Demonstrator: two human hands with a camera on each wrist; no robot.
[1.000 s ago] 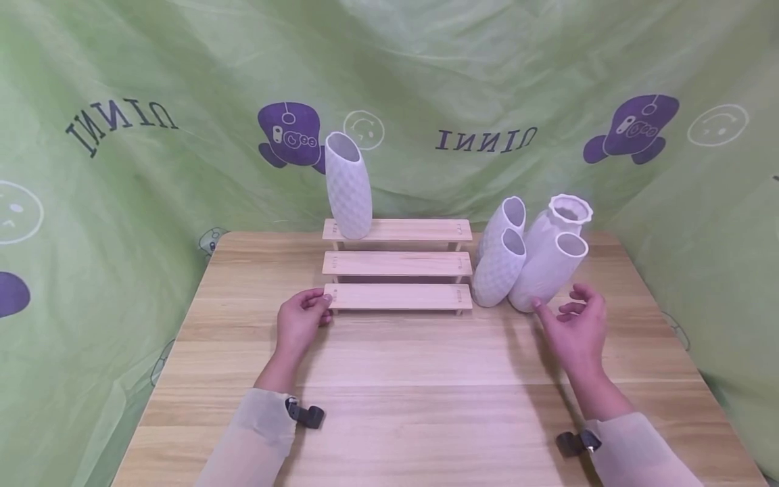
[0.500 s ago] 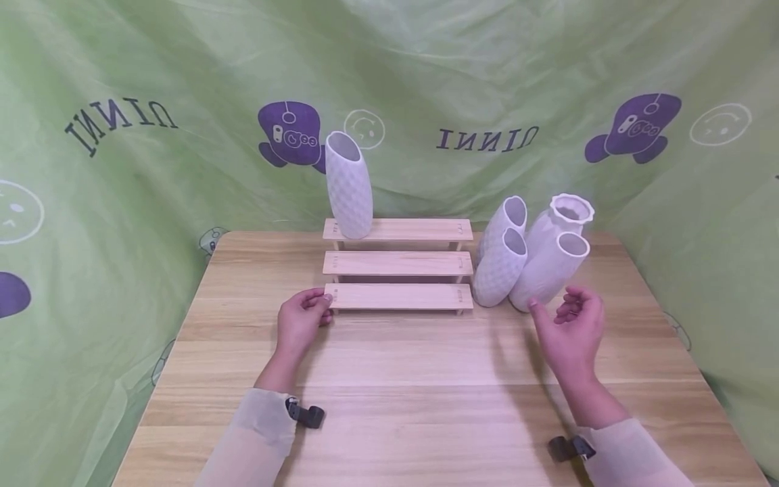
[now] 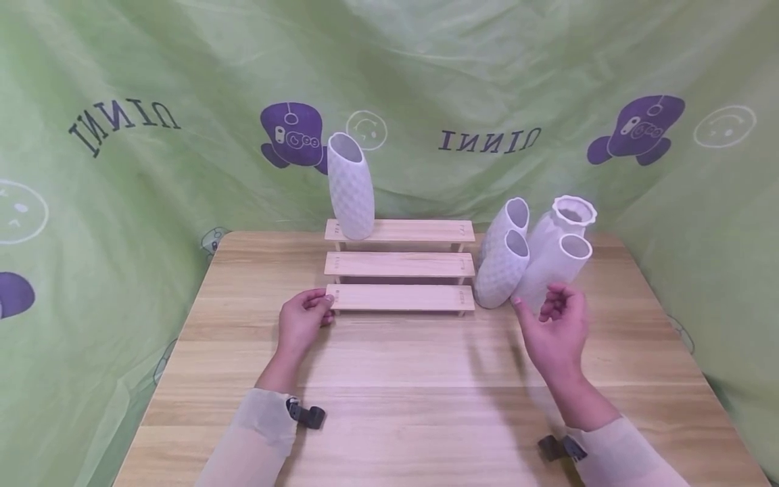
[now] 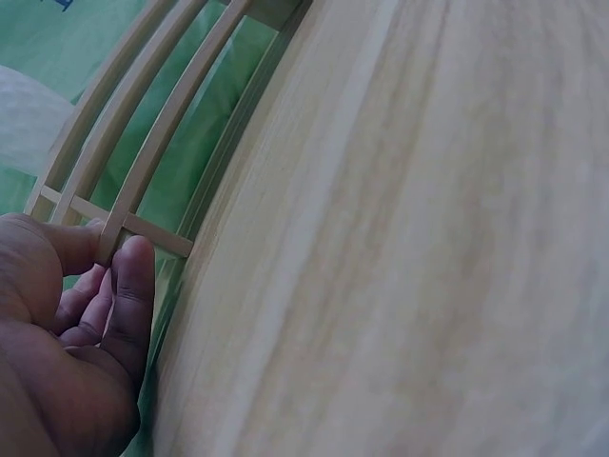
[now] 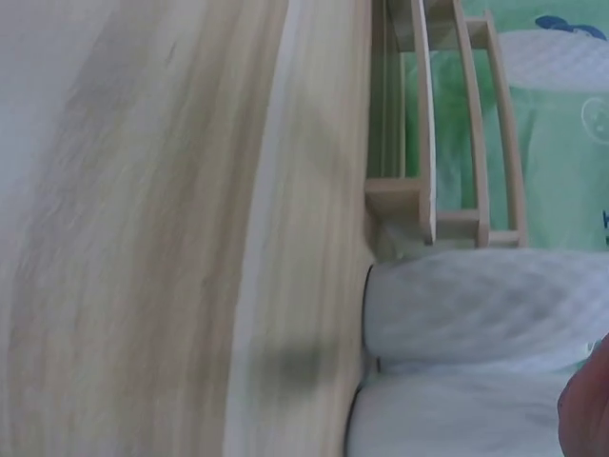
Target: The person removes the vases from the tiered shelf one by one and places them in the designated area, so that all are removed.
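My left hand (image 3: pixel 304 318) pinches the left end of the lowest tier of a three-tier wooden stand (image 3: pixel 398 297); the left wrist view shows thumb and finger on its corner. On the top tier, at the left, a white diamond-textured vase (image 3: pixel 351 196) stands upright. To the stand's right is a cluster of white vases: a front textured vase (image 3: pixel 500 277), a textured vase behind it (image 3: pixel 500 220), a smooth vase (image 3: pixel 541 277) and a ruffled-rim vase (image 3: pixel 544 230). My right hand (image 3: pixel 556 331), fingers loosely bent and holding nothing, hovers before the smooth vase, partly hiding it.
Everything stands on a wood-grain table (image 3: pixel 389 419). A green curtain (image 3: pixel 426 67) with purple cartoon prints hangs behind and on both sides. The vase cluster sits close against the stand's right end.
My right hand has shifted left along the front of the smooth vase, its thumb now near the front textured vase. The left hand, stand and vases have stayed put.
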